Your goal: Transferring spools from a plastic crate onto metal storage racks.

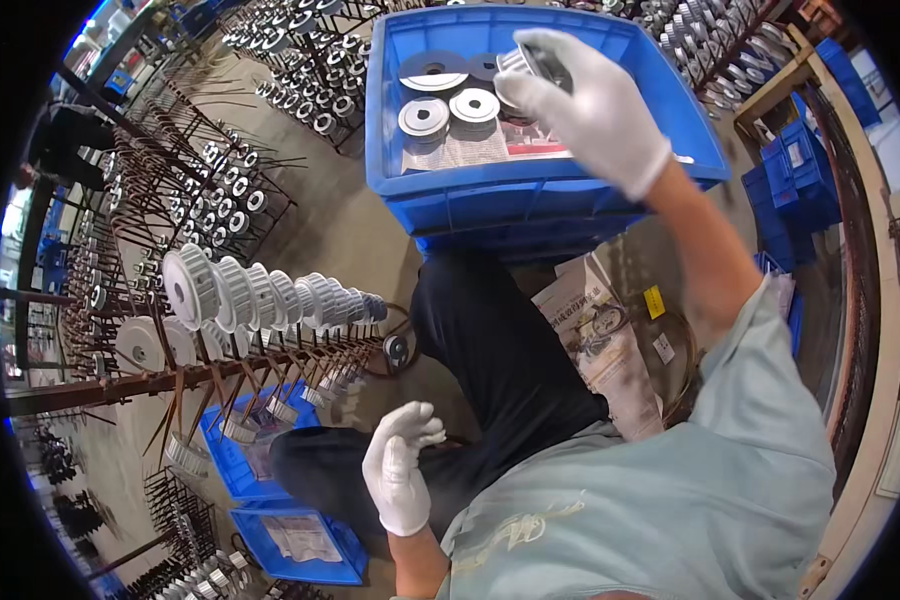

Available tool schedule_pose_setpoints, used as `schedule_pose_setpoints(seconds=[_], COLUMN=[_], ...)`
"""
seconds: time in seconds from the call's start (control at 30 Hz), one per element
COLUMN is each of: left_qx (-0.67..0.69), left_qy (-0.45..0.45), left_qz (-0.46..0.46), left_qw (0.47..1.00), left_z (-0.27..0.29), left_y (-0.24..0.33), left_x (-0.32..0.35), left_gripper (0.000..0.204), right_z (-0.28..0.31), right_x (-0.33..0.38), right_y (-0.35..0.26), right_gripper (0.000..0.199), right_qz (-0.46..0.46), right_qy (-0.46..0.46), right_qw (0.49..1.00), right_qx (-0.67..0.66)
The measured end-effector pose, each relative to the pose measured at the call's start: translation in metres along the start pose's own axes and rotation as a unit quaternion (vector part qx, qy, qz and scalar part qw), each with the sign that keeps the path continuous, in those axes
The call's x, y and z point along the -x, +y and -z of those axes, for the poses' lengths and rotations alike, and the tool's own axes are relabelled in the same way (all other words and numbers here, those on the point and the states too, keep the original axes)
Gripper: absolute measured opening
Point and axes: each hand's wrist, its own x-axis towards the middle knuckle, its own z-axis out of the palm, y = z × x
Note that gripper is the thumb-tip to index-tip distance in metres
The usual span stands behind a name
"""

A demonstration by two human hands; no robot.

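Observation:
My right hand (605,115), in a white glove, is closed on a toothed metal pulley (515,68) above the right part of a blue plastic crate (450,185). The palm and fingers hide part of that pulley. Inside the crate several pulleys lie on newspaper, among them a pale one (423,118) at the left and another pale one (474,105) beside it. A dark-topped pulley (432,66) sits behind them. Low in front of my body, my gloved left hand (398,475) is raised with fingers slightly bent and thumb apart, holding nothing.
A rusty rack (120,390) with toothed pulleys (235,292) on its rods stands to my left. Lower blue crates (295,545) sit beside my leg. Newspaper (610,360) lies on the floor at right. More pulley racks (230,200) fill the background, with blue bins (800,165) at far right.

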Motion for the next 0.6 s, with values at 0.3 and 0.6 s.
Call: schedule_pose_setpoints(seconds=[0.3,0.6], left_qx=[-0.076,-0.191], left_qy=[0.074,0.098], left_qz=[0.050,-0.152], left_qw=[0.993,0.965], left_z=[0.019,0.042], left_y=[-0.004,0.060], left_x=[0.030,0.028], left_gripper=[0.039,0.035], right_z=[-0.051,-0.083], right_x=[-0.047,-0.048], right_y=[-0.007,0.037], right_gripper=[0.054,0.051], right_qz=[-0.130,0.027], right_qy=[-0.442,-0.394], right_qw=[0.876,0.894], right_qx=[0.143,0.212])
